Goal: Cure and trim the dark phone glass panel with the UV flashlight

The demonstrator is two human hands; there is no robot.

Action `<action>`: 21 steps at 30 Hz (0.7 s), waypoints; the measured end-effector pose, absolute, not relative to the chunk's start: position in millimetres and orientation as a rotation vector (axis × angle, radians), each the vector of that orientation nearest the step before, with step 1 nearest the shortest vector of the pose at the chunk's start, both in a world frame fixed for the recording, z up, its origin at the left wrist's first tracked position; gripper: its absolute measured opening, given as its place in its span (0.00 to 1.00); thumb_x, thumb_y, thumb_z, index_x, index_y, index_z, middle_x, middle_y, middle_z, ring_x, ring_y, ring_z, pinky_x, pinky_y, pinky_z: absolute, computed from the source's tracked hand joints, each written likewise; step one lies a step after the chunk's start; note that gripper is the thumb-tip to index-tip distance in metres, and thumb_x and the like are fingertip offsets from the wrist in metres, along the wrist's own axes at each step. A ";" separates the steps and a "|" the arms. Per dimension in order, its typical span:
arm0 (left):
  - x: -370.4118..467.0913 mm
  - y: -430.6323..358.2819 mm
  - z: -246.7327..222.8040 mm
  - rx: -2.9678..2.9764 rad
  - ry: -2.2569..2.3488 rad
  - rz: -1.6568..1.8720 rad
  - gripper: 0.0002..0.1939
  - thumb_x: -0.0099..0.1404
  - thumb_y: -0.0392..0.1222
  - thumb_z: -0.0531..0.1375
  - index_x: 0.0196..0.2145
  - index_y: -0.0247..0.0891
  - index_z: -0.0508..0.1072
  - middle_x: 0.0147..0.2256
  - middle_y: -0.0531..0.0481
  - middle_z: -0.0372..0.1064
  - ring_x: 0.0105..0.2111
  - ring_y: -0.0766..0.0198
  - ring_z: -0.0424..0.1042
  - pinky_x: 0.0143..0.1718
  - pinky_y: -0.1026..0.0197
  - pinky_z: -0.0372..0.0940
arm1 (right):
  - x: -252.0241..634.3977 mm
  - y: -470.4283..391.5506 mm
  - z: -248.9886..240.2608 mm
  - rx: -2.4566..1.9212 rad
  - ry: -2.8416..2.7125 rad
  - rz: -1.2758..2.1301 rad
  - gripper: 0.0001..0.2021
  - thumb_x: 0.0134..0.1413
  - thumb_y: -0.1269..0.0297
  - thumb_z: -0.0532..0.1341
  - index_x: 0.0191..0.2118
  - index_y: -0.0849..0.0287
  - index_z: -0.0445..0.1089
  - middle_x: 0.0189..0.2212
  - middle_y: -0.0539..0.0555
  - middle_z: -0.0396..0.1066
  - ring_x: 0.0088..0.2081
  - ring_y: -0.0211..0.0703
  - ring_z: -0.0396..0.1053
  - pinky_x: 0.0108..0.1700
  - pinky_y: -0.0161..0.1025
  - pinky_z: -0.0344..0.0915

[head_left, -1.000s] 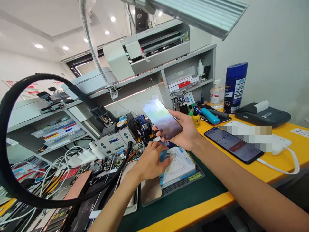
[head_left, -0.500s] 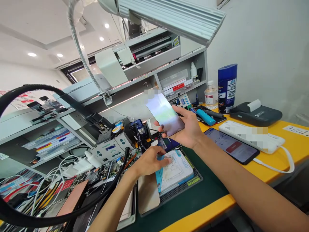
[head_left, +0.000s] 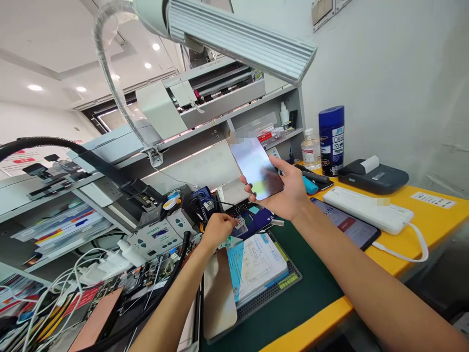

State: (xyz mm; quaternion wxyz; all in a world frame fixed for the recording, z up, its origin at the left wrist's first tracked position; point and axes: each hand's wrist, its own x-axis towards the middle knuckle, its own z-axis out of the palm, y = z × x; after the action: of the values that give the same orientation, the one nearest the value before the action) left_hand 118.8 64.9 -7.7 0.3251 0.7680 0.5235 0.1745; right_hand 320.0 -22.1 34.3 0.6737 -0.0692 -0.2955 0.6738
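Note:
In my right hand (head_left: 289, 193) a smartphone (head_left: 254, 166) is held tilted, its glossy face catching the light. The fingers wrap round its lower edges. My left hand (head_left: 220, 230) reaches to the back of the bench, over a dark blue item (head_left: 252, 222). Its fingertips are pinched together, and what they hold, if anything, is too small to make out. Below the hands lies a white and blue booklet or box (head_left: 256, 266) on a black perforated mat. Beside it rests a flat gold panel (head_left: 222, 298).
A phone (head_left: 351, 227) showing a timer lies at the right, next to a white power bank (head_left: 366, 208) with a cable. Behind stand a blue can (head_left: 331, 142) and a dark printer (head_left: 373, 176). A lamp (head_left: 242, 41) hangs overhead. A black hose (head_left: 183, 254) and loose boards crowd the left.
My left hand has moved from above the booklet to the dark blue item farther back. My right hand still holds the smartphone, now slightly changed in angle. The whole view has shifted a little.

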 end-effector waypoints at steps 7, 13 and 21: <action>156.2 76.0 -19.2 1.833 1.436 0.285 0.20 0.70 0.48 0.61 0.56 0.37 0.70 0.54 0.42 0.69 0.49 0.53 0.73 0.48 0.46 0.72 | 319.2 -23.1 35.4 -0.143 -0.659 1.528 0.23 0.62 0.50 0.56 0.47 0.66 0.75 0.37 0.66 0.77 0.31 0.49 0.73 0.31 0.40 0.67; 171.7 79.5 -22.2 1.749 1.374 0.182 0.20 0.70 0.47 0.61 0.56 0.37 0.70 0.54 0.41 0.69 0.49 0.53 0.73 0.48 0.45 0.72 | 318.0 -22.0 34.9 -0.093 -0.678 1.551 0.24 0.62 0.49 0.56 0.48 0.67 0.74 0.38 0.68 0.77 0.33 0.50 0.73 0.31 0.40 0.67; 169.4 73.8 -10.2 1.782 1.353 0.212 0.16 0.71 0.47 0.61 0.50 0.35 0.72 0.45 0.45 0.72 0.38 0.61 0.74 0.38 0.55 0.73 | 317.3 -19.5 33.0 -0.066 -0.695 1.575 0.21 0.65 0.51 0.53 0.47 0.66 0.72 0.33 0.65 0.77 0.30 0.49 0.73 0.28 0.39 0.67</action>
State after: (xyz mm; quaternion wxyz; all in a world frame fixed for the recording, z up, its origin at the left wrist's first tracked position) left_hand 169.4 73.8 -10.2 0.4322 0.7149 0.5430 0.0851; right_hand 317.3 -19.5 33.0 0.6513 -0.0290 -0.3063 0.6936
